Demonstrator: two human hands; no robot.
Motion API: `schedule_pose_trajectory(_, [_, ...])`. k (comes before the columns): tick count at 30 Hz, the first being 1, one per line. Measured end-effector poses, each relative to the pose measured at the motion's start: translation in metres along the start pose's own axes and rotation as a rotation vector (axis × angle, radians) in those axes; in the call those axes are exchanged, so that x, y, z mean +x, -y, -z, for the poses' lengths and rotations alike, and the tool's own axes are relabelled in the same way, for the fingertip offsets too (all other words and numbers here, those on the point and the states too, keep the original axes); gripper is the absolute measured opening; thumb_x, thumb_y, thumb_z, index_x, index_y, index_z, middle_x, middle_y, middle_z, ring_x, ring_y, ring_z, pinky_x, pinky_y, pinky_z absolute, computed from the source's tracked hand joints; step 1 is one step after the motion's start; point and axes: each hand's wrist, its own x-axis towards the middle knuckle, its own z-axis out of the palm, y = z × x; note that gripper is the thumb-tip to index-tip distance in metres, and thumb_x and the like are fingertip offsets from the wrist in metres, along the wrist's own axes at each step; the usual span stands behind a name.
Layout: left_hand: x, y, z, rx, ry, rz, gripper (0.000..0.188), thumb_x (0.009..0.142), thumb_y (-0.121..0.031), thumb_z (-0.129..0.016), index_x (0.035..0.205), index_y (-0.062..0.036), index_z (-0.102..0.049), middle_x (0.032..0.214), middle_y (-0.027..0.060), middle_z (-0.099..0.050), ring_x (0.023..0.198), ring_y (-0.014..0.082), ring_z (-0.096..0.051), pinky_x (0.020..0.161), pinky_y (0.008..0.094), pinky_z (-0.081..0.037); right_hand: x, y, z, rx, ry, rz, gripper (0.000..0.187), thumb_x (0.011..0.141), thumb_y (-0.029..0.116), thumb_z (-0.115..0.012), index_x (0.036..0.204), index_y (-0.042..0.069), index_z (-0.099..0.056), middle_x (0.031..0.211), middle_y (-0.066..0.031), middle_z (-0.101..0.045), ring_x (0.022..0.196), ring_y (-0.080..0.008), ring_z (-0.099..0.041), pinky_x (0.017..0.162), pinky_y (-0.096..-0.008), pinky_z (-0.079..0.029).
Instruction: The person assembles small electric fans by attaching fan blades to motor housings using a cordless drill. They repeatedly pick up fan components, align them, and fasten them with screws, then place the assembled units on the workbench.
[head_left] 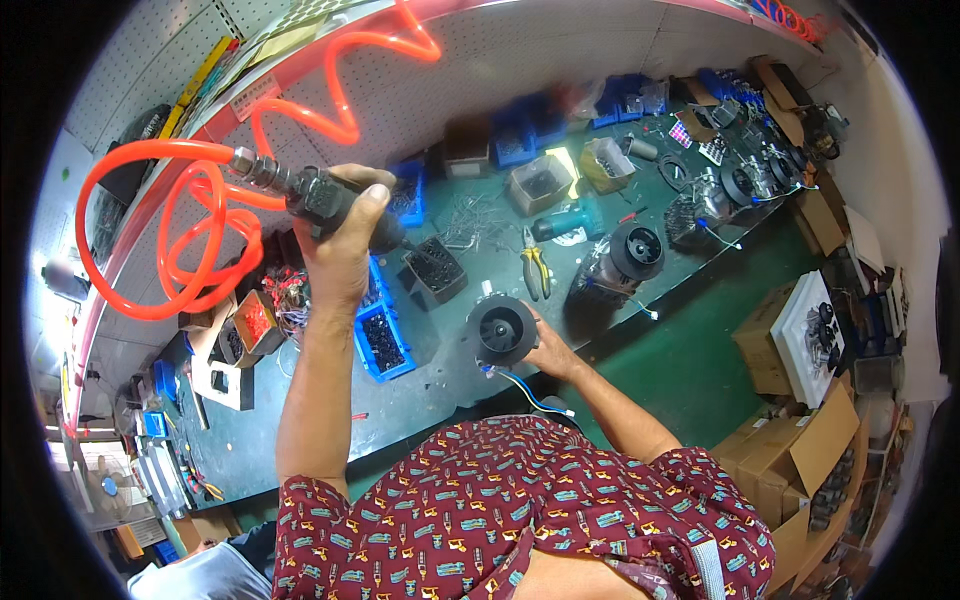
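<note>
Up at the left, my left hand (340, 255) is wrapped round a dark air-powered tool (318, 200). An orange coiled air hose (158, 150) joins the tool's upper end through a metal coupling. My right hand (550, 350) grips the side of a black cylindrical fan unit (503, 332) at the table's near edge. The unit's round mouth faces up with a finned wheel inside, and blue, white and yellow wires (530, 392) trail from its lower side. Some of my right fingers are hidden behind the unit. Tool and unit are well apart.
A similar fan unit (637, 250) stands to the right, with several more beyond it. Yellow-handled pliers (536, 268) and a teal power drill (568, 222) lie behind. Left are a blue bin (384, 345) and a dark screw box (434, 270). Cardboard boxes (765, 450) stand at the right.
</note>
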Motion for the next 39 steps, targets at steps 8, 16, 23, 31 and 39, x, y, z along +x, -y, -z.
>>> schedule_pose_trajectory(8, [-0.055, 0.044, 0.041, 0.061, -0.087, 0.092, 0.013, 0.081, -0.007, -0.073, 0.092, -0.0042, -0.069, 0.090, 0.0019, -0.067, 0.085, 0.0117, -0.061, 0.080, 0.0292, -0.048, 0.009, 0.036, 0.005, 0.082, 0.020, -0.148, 0.089, 0.065, 0.013, -0.089, 0.139, 0.001, -0.043, 0.130, -0.0098, -0.058, 0.123, -0.0191, -0.053, 0.106, -0.0364, -0.043])
schedule_pose_trajectory(16, [-0.080, 0.008, 0.090, 0.088, -0.176, -0.008, 0.021, 0.081, -0.006, -0.072, 0.100, -0.0025, -0.066, 0.097, 0.0083, -0.070, 0.091, 0.0164, -0.064, 0.088, 0.0329, -0.050, 0.027, 0.049, -0.005, -0.033, 0.030, -0.129, 0.092, 0.066, 0.021, -0.089, 0.140, -0.004, -0.040, 0.128, -0.0162, -0.057, 0.120, -0.0234, -0.055, 0.102, -0.0380, -0.046])
schedule_pose_trajectory(23, [-0.078, -0.035, 0.098, 0.175, -0.095, -0.094, 0.026, 0.078, -0.007, -0.068, 0.102, 0.0020, -0.062, 0.099, 0.0148, -0.069, 0.094, 0.0225, -0.065, 0.091, 0.0365, -0.049, 0.045, 0.030, -0.046, 0.185, 0.001, -0.236, 0.067, 0.070, 0.012, -0.084, 0.126, -0.005, -0.051, 0.119, -0.0144, -0.064, 0.110, -0.0195, -0.060, 0.097, -0.0345, -0.049])
schedule_pose_trajectory(31, [-0.073, -0.057, 0.077, 0.050, 0.012, -0.114, 0.031, 0.082, -0.016, -0.063, 0.108, -0.0023, -0.054, 0.098, 0.0145, -0.059, 0.103, 0.0294, -0.059, 0.106, 0.0486, -0.041, 0.060, 0.044, -0.101, -0.225, 0.013, 0.117, 0.091, 0.068, 0.033, -0.085, 0.139, -0.003, -0.042, 0.129, -0.0244, -0.054, 0.122, -0.0375, -0.054, 0.105, -0.0433, -0.043])
schedule_pose_trajectory(39, [-0.075, -0.070, 0.002, 0.059, 0.019, -0.108, 0.032, 0.082, -0.018, -0.064, 0.108, -0.0034, -0.053, 0.097, 0.0122, -0.056, 0.102, 0.0283, -0.056, 0.103, 0.0475, -0.042, 0.054, 0.016, -0.093, -0.226, 0.063, 0.107, 0.094, 0.071, 0.039, -0.083, 0.142, -0.001, -0.037, 0.130, -0.0270, -0.047, 0.123, -0.0434, -0.047, 0.107, -0.0479, -0.040])
